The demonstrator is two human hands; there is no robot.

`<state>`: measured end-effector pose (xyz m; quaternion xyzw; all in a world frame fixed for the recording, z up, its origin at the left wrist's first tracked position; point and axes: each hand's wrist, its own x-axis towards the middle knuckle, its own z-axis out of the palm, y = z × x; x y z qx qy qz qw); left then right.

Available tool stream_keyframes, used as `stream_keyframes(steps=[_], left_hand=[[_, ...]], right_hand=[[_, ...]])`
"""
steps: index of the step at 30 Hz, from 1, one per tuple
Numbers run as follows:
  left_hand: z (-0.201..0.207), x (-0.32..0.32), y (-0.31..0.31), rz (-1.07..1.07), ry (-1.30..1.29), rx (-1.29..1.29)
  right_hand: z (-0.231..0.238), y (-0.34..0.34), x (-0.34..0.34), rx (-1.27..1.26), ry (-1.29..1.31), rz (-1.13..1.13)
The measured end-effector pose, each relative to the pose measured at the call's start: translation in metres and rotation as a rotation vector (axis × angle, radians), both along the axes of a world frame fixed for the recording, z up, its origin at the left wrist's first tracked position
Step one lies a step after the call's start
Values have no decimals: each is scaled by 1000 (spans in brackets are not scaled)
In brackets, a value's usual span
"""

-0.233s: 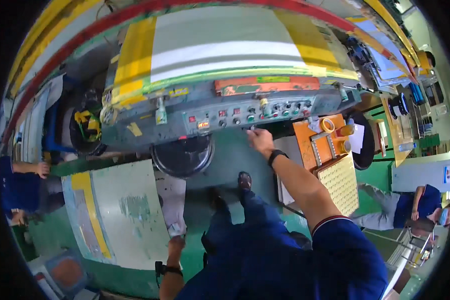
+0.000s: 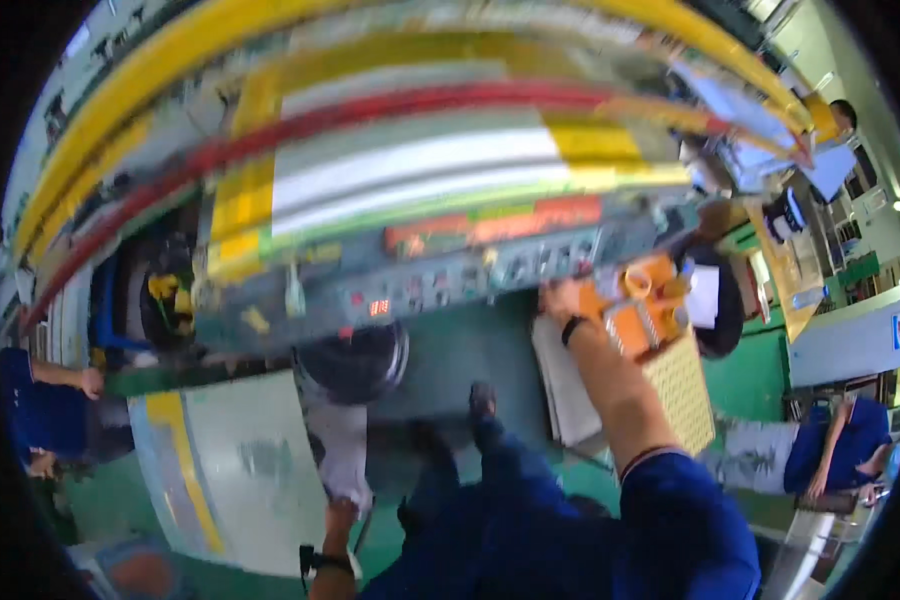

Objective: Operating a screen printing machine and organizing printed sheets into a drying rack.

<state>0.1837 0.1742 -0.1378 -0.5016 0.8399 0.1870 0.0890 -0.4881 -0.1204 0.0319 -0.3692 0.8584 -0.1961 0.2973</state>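
Right hand lower on control panel, view now blurred

A small red lit display sits on the grey control panel, under a long orange-and-green label strip.
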Motion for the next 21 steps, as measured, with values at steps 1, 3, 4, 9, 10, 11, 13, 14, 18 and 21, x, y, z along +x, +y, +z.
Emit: stream_keyframes(steps=[1, 3, 4, 9, 10, 11, 13, 14, 18, 21], left_hand=[[-22, -11, -11, -38, -146, -22], [-33, -55, -51, 774, 331, 520], [-24, -54, -37, 1121, 457, 728], [-1, -78, -51, -205, -116, 191], [-38, -78, -39, 5, -42, -70], [-36, -77, -43, -70, -31, -43], [12, -130, -67, 800, 501, 637], [57, -166, -87, 1038, 811, 802], [62, -152, -60, 1140, 715, 697], [78, -154, -63, 1255, 779, 773]], right_hand=[[-27, 2, -22, -128, 254, 17], [-87, 8, -85, -188, 67, -53], [-60, -10, -43, -81, -69, 16], [-65, -26, -6, -245, -16, 175], [-53, -35, -7, -209, -28, 203], [-56, -33, -12, -226, 5, 199], [-68, -24, -31, -164, -59, 183], [-65, -14, -41, -245, -44, 171], [-49, -22, -22, -248, -115, 117], [-44, -23, -28, -268, -45, 90]])
